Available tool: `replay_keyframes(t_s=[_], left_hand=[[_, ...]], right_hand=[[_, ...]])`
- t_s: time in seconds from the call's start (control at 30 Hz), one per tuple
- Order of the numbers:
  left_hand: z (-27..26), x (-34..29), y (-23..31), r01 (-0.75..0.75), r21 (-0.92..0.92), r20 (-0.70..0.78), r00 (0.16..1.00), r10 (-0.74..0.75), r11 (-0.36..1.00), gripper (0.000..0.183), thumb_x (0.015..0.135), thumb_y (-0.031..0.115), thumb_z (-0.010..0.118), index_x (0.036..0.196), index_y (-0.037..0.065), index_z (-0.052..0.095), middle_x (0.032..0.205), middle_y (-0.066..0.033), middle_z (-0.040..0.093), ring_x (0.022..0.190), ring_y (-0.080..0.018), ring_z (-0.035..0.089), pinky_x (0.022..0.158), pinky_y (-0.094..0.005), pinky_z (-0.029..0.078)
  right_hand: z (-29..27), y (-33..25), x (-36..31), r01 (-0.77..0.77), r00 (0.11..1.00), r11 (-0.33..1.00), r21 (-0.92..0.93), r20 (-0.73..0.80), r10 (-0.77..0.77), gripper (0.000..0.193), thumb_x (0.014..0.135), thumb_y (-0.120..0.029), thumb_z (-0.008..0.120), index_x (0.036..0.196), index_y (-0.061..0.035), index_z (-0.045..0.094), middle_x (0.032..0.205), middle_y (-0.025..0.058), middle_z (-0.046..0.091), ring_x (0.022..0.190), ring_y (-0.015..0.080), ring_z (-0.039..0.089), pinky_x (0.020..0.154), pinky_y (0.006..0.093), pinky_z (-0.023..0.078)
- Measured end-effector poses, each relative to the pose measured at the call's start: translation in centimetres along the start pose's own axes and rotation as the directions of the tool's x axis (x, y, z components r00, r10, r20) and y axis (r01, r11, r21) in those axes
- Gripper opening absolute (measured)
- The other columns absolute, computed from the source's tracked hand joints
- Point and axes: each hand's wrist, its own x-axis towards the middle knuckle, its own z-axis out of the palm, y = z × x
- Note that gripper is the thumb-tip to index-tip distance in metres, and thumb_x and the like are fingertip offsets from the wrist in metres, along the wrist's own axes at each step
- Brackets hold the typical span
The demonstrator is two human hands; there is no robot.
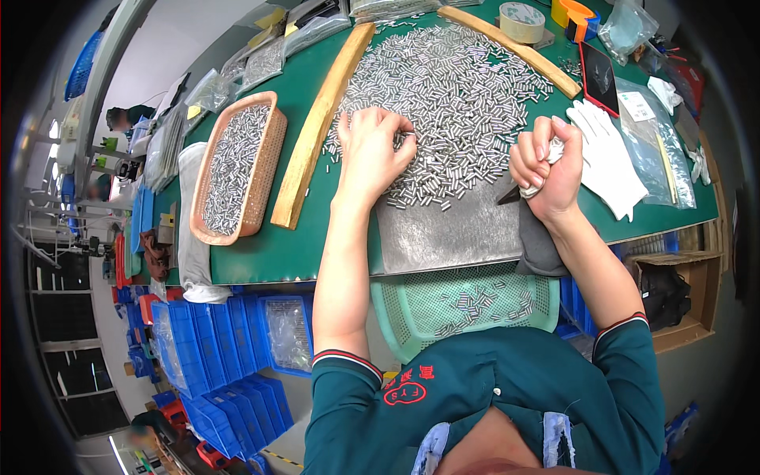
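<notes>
A broad heap of small shiny metal pins (467, 103) covers the table's middle. My left hand (370, 154) rests at the heap's left edge, its fingers curled and the thumb and index fingertips close together; whatever lies between them is too small to make out. Nearer my right side, my right hand (550, 166) is closed around a white-wrapped handle (556, 150). A dark pointed tip (509, 195) sticks out below that fist, above a grey metal plate (451, 229) at the table's front edge. The pins spill onto the plate's far part.
Wooden strips (324, 127) flank the heap. To the left stands a pink basket (264, 170) of pins; below the edge, a green basket (388, 317) holds more. White gloves (609, 158), a phone (599, 79) and tape (522, 22) lie right. Blue bins (214, 340) stack lower left.
</notes>
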Motion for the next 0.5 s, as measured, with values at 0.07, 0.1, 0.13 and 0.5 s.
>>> replay_keyframes(t_s=[0.07,0.1,0.13,0.5], left_hand=[[0.0,0.0,0.0,-0.022,0.069,-0.013,1.0,0.022,0.997,0.014,0.071,0.019,0.062,0.083,0.011,0.063,0.086,-0.005,0.054,0.095,-0.0225,0.047,0.093,-0.0372,0.026],[0.0,0.0,-0.1,-0.021,0.067,-0.013,1.0,0.022,0.998,0.014,0.071,0.019,0.062,0.083,0.011,0.063,0.086,-0.005,0.054,0.095,-0.0225,0.047,0.093,-0.0372,0.026],[0.1,0.0,-0.2,-0.016,0.032,-0.016,1.0,0.016,0.999,0.011,0.071,0.018,0.062,0.081,0.012,0.063,0.086,-0.005,0.054,0.095,-0.0231,0.048,0.096,-0.045,0.024],[0.2,0.2,-1.1,0.082,-0.246,-0.08,0.991,-0.105,0.966,0.01,0.078,0.018,0.059,0.081,0.009,0.062,0.081,-0.0063,0.058,0.085,-0.0242,0.053,0.09,-0.0397,0.031]], right_hand=[[0.1,-0.1,0.0,0.003,1.0,1.0,-0.008,-0.002,-0.003,0.038,0.089,-0.03,0.026,0.057,-0.0107,0.034,0.042,-0.0019,0.025,0.035,0.0077,0.022,0.033,0.022,0.024],[0.2,-0.2,0.0,0.007,1.0,1.0,-0.016,-0.005,-0.007,0.038,0.089,-0.03,0.026,0.057,-0.0107,0.034,0.042,-0.0019,0.025,0.035,0.0078,0.022,0.034,0.022,0.024],[0.2,-0.1,0.0,0.007,1.0,1.0,-0.018,-0.005,-0.007,0.038,0.089,-0.03,0.026,0.057,-0.0107,0.034,0.042,-0.0019,0.025,0.035,0.0078,0.022,0.034,0.022,0.024],[0.2,-0.2,-0.1,0.001,1.0,1.0,-0.004,0.002,-0.001,0.038,0.089,-0.03,0.026,0.057,-0.0111,0.034,0.042,-0.002,0.025,0.035,0.0079,0.022,0.034,0.0225,0.023]])
